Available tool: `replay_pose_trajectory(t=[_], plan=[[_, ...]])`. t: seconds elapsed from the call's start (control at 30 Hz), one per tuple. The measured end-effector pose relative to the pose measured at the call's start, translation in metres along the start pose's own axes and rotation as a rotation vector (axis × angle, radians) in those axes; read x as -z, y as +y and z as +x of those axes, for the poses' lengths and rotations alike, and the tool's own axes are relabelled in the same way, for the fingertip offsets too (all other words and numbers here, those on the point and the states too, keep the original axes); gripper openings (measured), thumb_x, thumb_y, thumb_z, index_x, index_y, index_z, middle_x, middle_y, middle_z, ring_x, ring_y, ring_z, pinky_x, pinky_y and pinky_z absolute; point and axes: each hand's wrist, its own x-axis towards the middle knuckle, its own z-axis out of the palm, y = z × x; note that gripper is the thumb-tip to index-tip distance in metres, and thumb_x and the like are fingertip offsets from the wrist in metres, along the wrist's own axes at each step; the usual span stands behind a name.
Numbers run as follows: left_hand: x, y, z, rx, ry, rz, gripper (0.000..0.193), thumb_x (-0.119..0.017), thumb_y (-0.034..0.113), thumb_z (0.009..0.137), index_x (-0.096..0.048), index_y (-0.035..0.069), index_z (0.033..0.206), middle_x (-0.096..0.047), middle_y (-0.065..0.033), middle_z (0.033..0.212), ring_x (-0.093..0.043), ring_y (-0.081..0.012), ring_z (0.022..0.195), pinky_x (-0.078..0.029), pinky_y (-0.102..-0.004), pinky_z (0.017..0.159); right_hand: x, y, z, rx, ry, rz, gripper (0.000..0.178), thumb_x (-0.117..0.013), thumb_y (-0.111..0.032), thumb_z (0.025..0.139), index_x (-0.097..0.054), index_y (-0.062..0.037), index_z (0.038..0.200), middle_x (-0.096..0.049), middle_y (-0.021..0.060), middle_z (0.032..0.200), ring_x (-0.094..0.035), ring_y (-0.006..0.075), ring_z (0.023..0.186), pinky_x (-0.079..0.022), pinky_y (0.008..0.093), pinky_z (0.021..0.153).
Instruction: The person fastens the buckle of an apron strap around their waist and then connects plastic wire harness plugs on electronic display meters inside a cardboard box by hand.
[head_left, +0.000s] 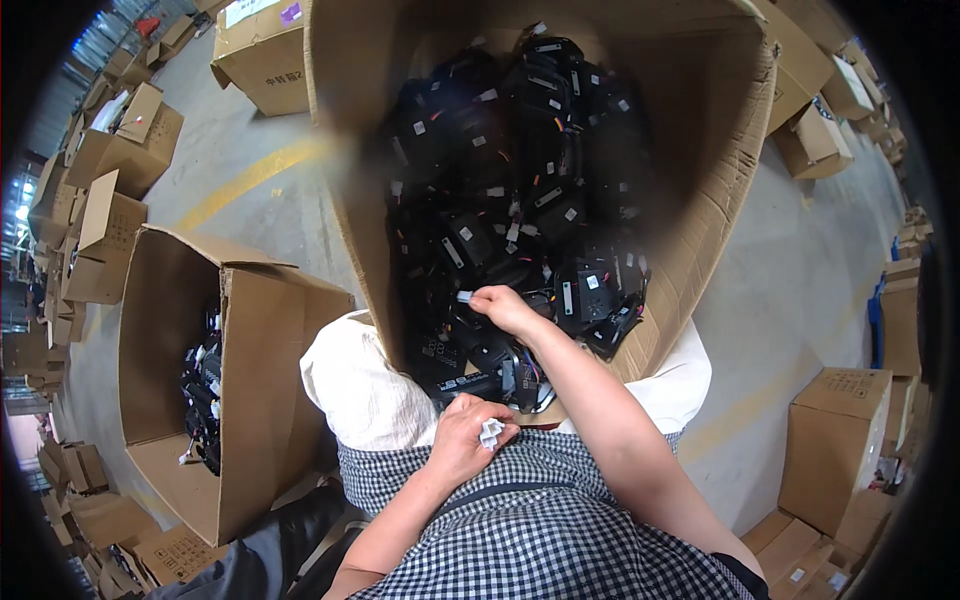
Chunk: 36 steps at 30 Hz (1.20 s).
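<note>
A big cardboard box [735,190] tilts open toward my lap. Inside lies a heap of flat black plastic units [590,295] with coloured wires, small white plugs and pale stickers. Over the near part of the heap, my right hand [508,309] pinches a small whitish plug-like piece [465,297] between thumb and fingertips. Closer to my body, my left hand [468,437] is curled round several small white plastic pieces [491,432] that look like connectors. It rests by the box's near edge, just below a unit with a metallic edge [525,380].
To my left stands another open cardboard box [265,370] with black wired parts [203,390] inside. A dark-trousered leg [270,540] shows beside it. Stacked cartons [835,440] stand on the right and more boxes [125,140] line the far left. A yellow stripe [250,180] crosses the grey floor.
</note>
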Motion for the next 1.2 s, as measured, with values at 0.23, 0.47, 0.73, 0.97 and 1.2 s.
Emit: replay_pose_trajectory(t=[0.23, 0.47, 0.73, 0.97, 1.2], plan=[[-0.001, -0.013, -0.009, -0.005, 0.058, -0.167, 0.012, -0.070, 0.010, 0.081, -0.063, 0.004, 0.088, -0.065, -0.0084, 0.082, -0.064, -0.0230, 0.078, -0.050, -0.0333, 0.071, -0.026, -0.020, -0.012, 0.025, -0.082, 0.378, 0.020, -0.059, -0.018, 0.091, -0.067, 0.0004, 0.096, -0.065, 0.0031, 0.089, -0.056, 0.0108, 0.086, -0.043, 0.0246, 0.081], [-0.011, -0.010, -0.015, 0.305, 0.315, -0.521, 0.013, -0.066, 0.009, 0.087, -0.061, 0.002, 0.098, -0.065, -0.0084, 0.088, -0.062, -0.0162, 0.077, -0.050, -0.0286, 0.071, 0.044, -0.079, -0.136, 0.923, 0.287, -0.472, 0.012, -0.064, -0.014, 0.080, -0.061, -0.0032, 0.083, -0.058, 0.0106, 0.094, -0.054, 0.0300, 0.086, -0.046, 0.0380, 0.075], [-0.017, -0.019, 0.002, 0.038, 0.111, -0.320, 0.038, -0.062, 0.015, 0.090, -0.054, 0.002, 0.125, -0.048, -0.0149, 0.133, -0.052, -0.0234, 0.117, -0.044, -0.0341, 0.095, 0.009, -0.026, -0.201, 0.852, 0.155, -0.786, 0.011, -0.063, -0.009, 0.077, -0.062, -0.0002, 0.083, -0.060, 0.0118, 0.104, -0.058, 0.0287, 0.099, -0.045, 0.0432, 0.098], [-0.024, -0.020, -0.005, 0.249, 0.172, -0.704, 0.016, -0.064, 0.006, 0.087, -0.062, 0.004, 0.102, -0.065, -0.0111, 0.108, -0.061, -0.0194, 0.103, -0.046, -0.0319, 0.091, 0.025, -0.023, -0.235, 0.485, 0.157, -0.056, 0.012, -0.060, -0.008, 0.086, -0.061, 0.0036, 0.089, -0.062, 0.0165, 0.103, -0.064, 0.0322, 0.086, -0.053, 0.0418, 0.078], [-0.024, -0.012, 0.000, -0.069, 0.230, -0.005, 0.024, -0.072, 0.005, 0.070, -0.064, 0.004, 0.093, -0.067, -0.0114, 0.089, -0.066, -0.0275, 0.079, -0.053, -0.0330, 0.066, 0.017, -0.040, -0.248, 0.226, 0.088, -0.217, 0.024, -0.056, -0.028, 0.091, -0.065, -0.0062, 0.085, -0.062, 0.0152, 0.070, -0.062, 0.0338, 0.066, -0.047, 0.0419, 0.058]])
